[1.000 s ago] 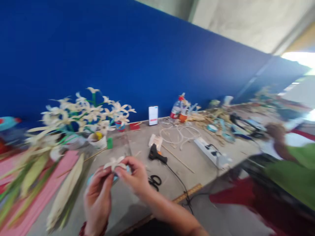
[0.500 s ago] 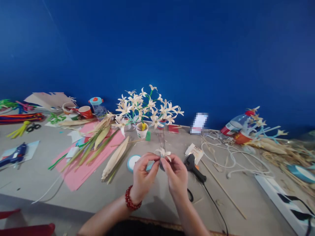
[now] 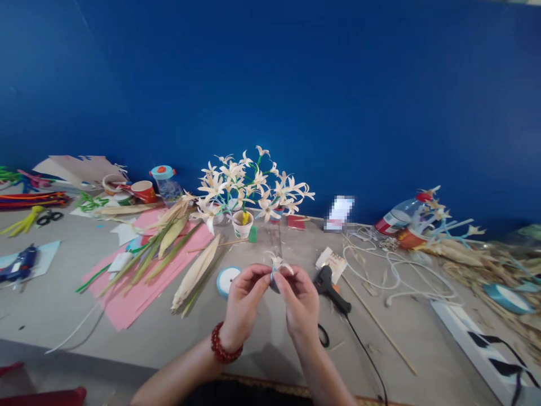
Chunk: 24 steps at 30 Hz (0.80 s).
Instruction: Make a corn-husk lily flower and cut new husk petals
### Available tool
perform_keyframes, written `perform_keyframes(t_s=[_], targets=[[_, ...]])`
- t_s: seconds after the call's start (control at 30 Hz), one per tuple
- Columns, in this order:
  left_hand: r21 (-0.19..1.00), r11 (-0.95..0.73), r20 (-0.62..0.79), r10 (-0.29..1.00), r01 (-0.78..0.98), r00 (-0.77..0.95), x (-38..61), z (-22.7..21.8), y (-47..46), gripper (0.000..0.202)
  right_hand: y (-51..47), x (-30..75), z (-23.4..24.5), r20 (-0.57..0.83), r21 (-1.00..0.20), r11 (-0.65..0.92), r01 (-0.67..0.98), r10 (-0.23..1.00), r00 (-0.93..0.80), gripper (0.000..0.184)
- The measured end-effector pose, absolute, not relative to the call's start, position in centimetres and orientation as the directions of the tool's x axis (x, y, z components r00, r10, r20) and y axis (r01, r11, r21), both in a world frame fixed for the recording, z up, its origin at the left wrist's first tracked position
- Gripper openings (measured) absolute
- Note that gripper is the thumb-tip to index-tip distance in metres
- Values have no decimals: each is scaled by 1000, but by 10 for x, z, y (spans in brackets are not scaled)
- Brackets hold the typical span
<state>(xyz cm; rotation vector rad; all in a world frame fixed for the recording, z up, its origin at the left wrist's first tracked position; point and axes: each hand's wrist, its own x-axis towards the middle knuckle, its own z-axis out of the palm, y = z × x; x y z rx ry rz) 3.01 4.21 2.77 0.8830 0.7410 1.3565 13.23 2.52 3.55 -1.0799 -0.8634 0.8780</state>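
My left hand (image 3: 243, 304) and my right hand (image 3: 300, 304) meet above the grey table (image 3: 63, 304), fingertips pinched together on a small cream leaf flower (image 3: 276, 263). Its petals stick up between the two thumbs. A red bead bracelet (image 3: 222, 345) circles my left wrist. Just left of the hands lies a roll of pale blue tape (image 3: 227, 279). A black glue gun (image 3: 332, 287) lies just right of them, its cord running toward me. Black scissors (image 3: 324, 335) are partly hidden under my right hand.
A bunch of cream flowers on green stems (image 3: 249, 186) stands in a cup behind the hands. Long dried leaves (image 3: 194, 273) lie on pink paper (image 3: 127, 299) at left. A white power strip (image 3: 477, 344), white cord, dried husks and a bottle (image 3: 401, 217) fill the right side.
The view swung left from a person in green at the table's right end and settled on the flowers. Both hands kept holding the small flower and barely moved in the last half second.
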Motion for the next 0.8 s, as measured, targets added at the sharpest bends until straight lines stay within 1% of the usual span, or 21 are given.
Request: perform_keyframes(t_s=[0.13,0.23,0.33,0.53,0.7,0.8], targets=[[859,20,33,995,-512,94,30,28,41,13,24,131,37,150,-956,236,-175,904,400,20],[841,43,16,995,-540,103,29,29,40,14,24,131,37,162,-959,242,-149,896,414,20],[808,81,-12,992,-583,123,28,31,39,14,23,130,36,203,-961,261,-87,887,415,18],[726,210,-113,976,-654,188,27,37,38,17,19,129,31,363,-930,351,110,825,434,12],[696,231,-109,970,-680,217,26,38,37,15,19,129,33,429,-903,383,196,781,454,11],[694,219,-99,973,-686,210,26,37,36,15,19,129,35,439,-898,387,207,777,452,11]])
